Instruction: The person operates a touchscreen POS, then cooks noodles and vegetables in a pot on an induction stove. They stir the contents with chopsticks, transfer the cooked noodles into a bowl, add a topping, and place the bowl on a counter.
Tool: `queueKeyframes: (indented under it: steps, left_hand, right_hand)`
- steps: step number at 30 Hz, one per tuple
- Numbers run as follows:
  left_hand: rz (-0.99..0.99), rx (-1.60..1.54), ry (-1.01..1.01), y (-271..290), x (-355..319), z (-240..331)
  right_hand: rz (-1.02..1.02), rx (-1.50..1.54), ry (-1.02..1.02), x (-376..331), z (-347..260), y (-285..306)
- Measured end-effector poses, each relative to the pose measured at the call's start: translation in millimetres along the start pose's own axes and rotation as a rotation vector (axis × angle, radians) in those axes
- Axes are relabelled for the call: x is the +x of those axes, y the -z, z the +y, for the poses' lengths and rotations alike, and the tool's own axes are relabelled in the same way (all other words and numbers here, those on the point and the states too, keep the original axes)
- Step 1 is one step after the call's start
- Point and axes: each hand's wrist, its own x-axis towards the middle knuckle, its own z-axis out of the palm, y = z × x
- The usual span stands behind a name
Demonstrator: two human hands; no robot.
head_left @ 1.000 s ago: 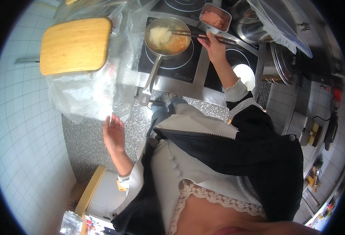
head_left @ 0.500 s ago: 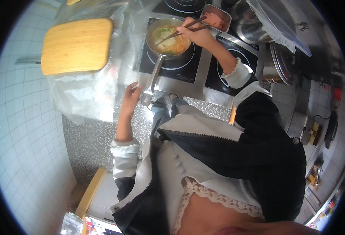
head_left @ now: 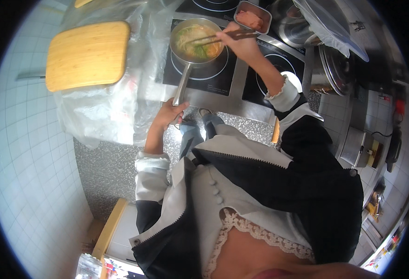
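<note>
Left hand (head_left: 169, 113) is wrapped around the near end of the saucepan handle (head_left: 182, 84), closed on it, probably to keep the pan from sliding or turning on the smooth cooktop (head_left: 223, 76) while the food gets moved about

Right hand (head_left: 239, 43) is closed on a pair of dark chopsticks (head_left: 213, 39), held low and nearly flat, tips reaching left over the rim into the pan; that angle suits stirring or lifting strands without the hand sitting over the heat

Saucepan (head_left: 196, 41) sits on the left burner ring of the black cooktop, far centre of the scene, handle pointing back toward the person so it is easy to grab. Small, round, shiny steel with a long straight handle. Inside: pale noodles in a light broth with some green leaves on the right side; cannot tell if it is boiling

Just right of the pan, at the far edge, a small rectangular tray (head_left: 252, 15) holds something pink, kept close to the pan within reach. Left of the cooktop, a wooden cutting board (head_left: 87, 55) lies on crumpled clear plastic sheeting (head_left: 103, 109) spread over the bench, away from the burners. Right of the cooktop a steel pot with lid (head_left: 337, 69) stands off the heat
</note>
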Motion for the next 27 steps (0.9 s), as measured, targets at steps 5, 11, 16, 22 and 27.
queueKeyframes:
  steps: [5, 11, 16, 22, 27]
  left_hand:
    - [0.058, 0.074, -0.026, -4, 0, -2]
    - [0.051, 0.074, -0.039, -4, -1, -2]
    - [0.067, 0.094, -0.027, -2, 4, -6]
    - [0.055, 0.075, -0.03, 0, 8, -9]
    - [0.045, 0.107, -0.039, -2, 7, -8]
  right_hand:
    - [0.168, -0.189, 0.079, 20, 0, -7]
    - [-0.076, -0.051, 0.003, 9, -7, -13]
    - [0.214, 0.187, -0.087, 12, -10, 26]
    - [-0.13, -0.054, -0.122, -3, -8, 17]
    - [0.024, -0.034, -0.111, -10, -3, 16]
